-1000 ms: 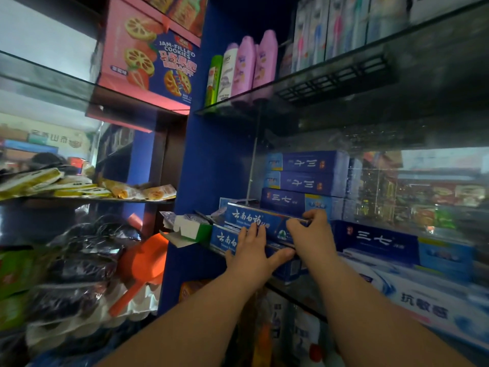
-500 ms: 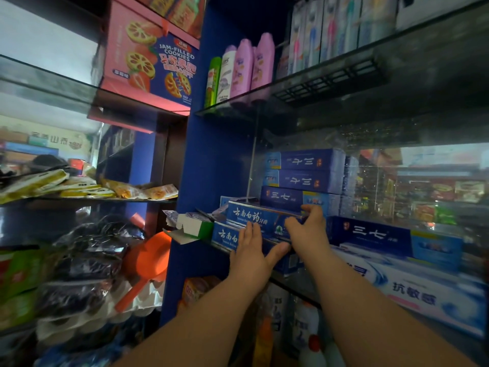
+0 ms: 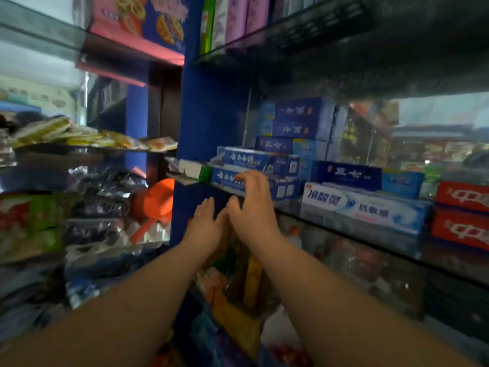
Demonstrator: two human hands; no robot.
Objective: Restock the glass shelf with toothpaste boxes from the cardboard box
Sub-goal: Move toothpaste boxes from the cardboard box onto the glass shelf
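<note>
Your left hand (image 3: 205,225) empty, fingers straight, your right hand (image 3: 252,205) spread, empty, fingertips (image 3: 239,177) over a glossy blue oblong toothpaste box (image 3: 225,178), glass shelf (image 3: 296,211).

Hands (image 3: 254,207) loose, nr toothpaste boxes (image 3: 246,160).

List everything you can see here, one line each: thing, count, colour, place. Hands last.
glass shelf: one, clear, middle right
blue toothpaste boxes: two, stacked, shelf's left end
dark blue boxes: at least four, three stacked at the back, one further right
white box: one, shelf front
red boxes: two, stacked, far right
green-and-white box: one, shelf's left corner
bottles: four, one green, the rest pale or pink, upper shelf
cookie box: one, pink and blue, top left
scoop: one, orange, lower left
snack packets: several, yellow, left shelf
left hand: empty, below the shelf edge
right hand: empty, in front of the lower blue box
</note>
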